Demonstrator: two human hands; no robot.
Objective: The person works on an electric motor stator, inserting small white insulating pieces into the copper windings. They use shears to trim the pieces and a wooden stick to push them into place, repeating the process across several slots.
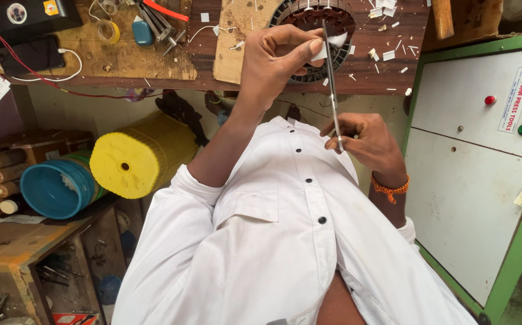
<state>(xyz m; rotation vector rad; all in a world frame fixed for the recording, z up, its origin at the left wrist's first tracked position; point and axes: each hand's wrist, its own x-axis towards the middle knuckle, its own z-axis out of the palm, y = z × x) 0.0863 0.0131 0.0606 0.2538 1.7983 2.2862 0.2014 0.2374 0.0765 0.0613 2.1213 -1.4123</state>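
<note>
My left hand [276, 57] is raised over the wooden bench [165, 66] and pinches a small white paper piece [335, 41] between thumb and fingers. My right hand [366, 141], with an orange thread band at the wrist, grips the lower end of a long thin metal tool [332, 90] that looks like scissors. The tool's dark tip meets the paper piece. Just behind the paper, a round black slotted motor core [309, 15] lies on the bench. My white buttoned shirt fills the lower part of the view.
White paper scraps [387, 54] are scattered on the bench, with pliers [162, 24], a tape roll [109, 31] and a dark phone on a cable [29, 55]. A yellow drum [141, 156] and blue tub [56, 186] sit lower left. A white, green-framed control cabinet [477, 156] stands at right.
</note>
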